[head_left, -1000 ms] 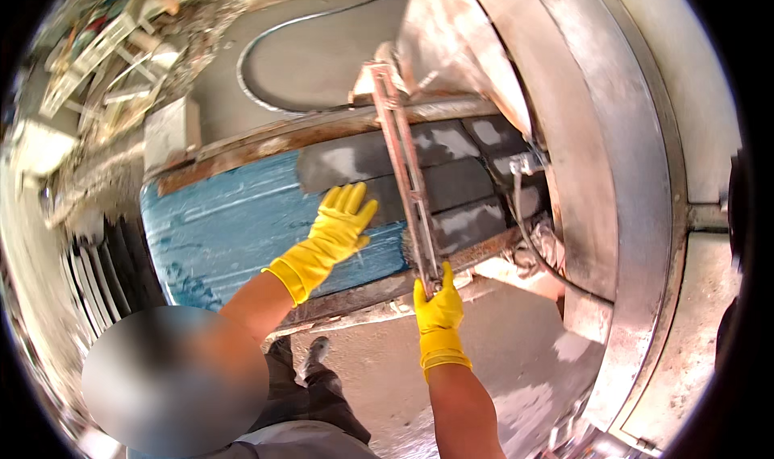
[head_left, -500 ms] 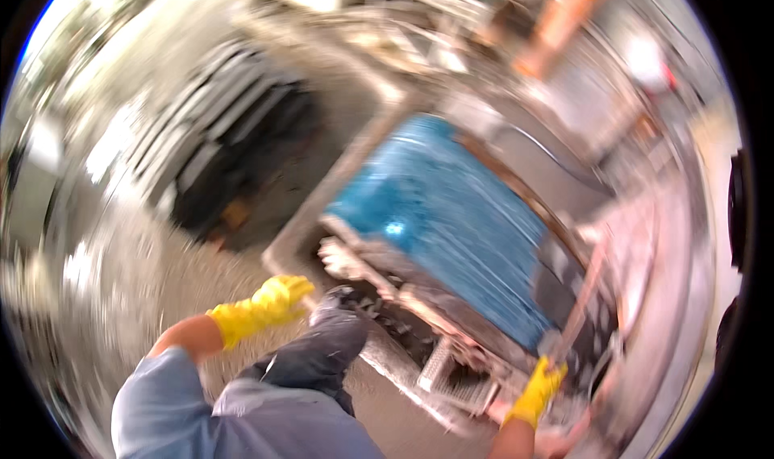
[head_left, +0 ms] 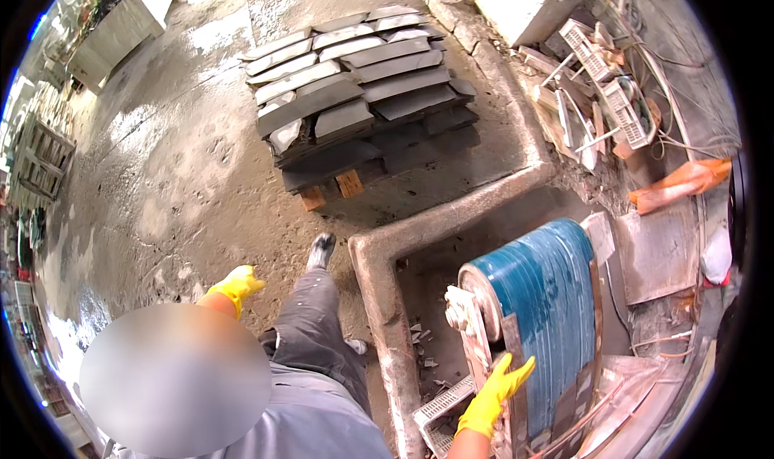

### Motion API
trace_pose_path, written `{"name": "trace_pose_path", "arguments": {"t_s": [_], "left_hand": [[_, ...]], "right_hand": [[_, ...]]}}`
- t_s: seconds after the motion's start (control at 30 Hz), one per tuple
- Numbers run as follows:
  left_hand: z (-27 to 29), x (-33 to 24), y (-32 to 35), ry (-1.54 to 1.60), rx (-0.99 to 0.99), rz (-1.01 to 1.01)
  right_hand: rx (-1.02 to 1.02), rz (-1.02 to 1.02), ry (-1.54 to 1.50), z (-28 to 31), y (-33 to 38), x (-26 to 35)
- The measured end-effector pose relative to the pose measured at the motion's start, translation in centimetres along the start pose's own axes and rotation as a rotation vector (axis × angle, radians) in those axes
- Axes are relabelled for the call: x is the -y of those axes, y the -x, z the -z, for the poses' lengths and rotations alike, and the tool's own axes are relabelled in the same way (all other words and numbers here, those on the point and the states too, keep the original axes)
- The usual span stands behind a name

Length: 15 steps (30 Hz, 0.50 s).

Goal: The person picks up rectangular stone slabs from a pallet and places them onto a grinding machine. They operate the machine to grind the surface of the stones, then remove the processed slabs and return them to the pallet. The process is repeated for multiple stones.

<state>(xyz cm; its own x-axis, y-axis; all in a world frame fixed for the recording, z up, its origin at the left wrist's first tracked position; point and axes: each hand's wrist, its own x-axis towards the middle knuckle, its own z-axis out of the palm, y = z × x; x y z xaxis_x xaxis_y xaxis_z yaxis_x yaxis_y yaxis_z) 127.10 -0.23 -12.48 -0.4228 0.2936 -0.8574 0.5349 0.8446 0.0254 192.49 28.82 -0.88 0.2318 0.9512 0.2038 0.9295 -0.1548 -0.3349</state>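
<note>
At near right, a streaked, glossy blue belt [head_left: 544, 282], stretched lengthwise near to far, rounded over at the far end. By its left edge, right hand [head_left: 493, 396], fingers wide; for left hand [head_left: 239, 286], cannot tell.

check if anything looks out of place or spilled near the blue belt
Yes: small pale fragments lie scattered inside the concrete curb, beside the blue belt, like loose debris. Beyond the curb, white slotted frames lie jumbled and tilted, rather than neatly stacked.
</note>
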Motion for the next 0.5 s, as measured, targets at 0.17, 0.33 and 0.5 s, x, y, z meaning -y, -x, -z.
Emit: {"name": "trace_pose_path", "arguments": {"t_s": [0.17,0.33,0.5], "left_hand": [[9.4,-10.1,-9.9,0.133,-0.118,-0.287],[13.3,-12.4,-23.3,0.224,-0.107,-0.114],[14.8,-12.2,-33.5,0.715,-0.068,0.228]], "right_hand": [[-0.059,0.219,0.05,-8.7,-12.7,13.5],[0.163,-0.155,0.708,-17.4,-19.2,18.5],[0.203,-0.1,1.05,-18.4,-18.9,19.4]]}}
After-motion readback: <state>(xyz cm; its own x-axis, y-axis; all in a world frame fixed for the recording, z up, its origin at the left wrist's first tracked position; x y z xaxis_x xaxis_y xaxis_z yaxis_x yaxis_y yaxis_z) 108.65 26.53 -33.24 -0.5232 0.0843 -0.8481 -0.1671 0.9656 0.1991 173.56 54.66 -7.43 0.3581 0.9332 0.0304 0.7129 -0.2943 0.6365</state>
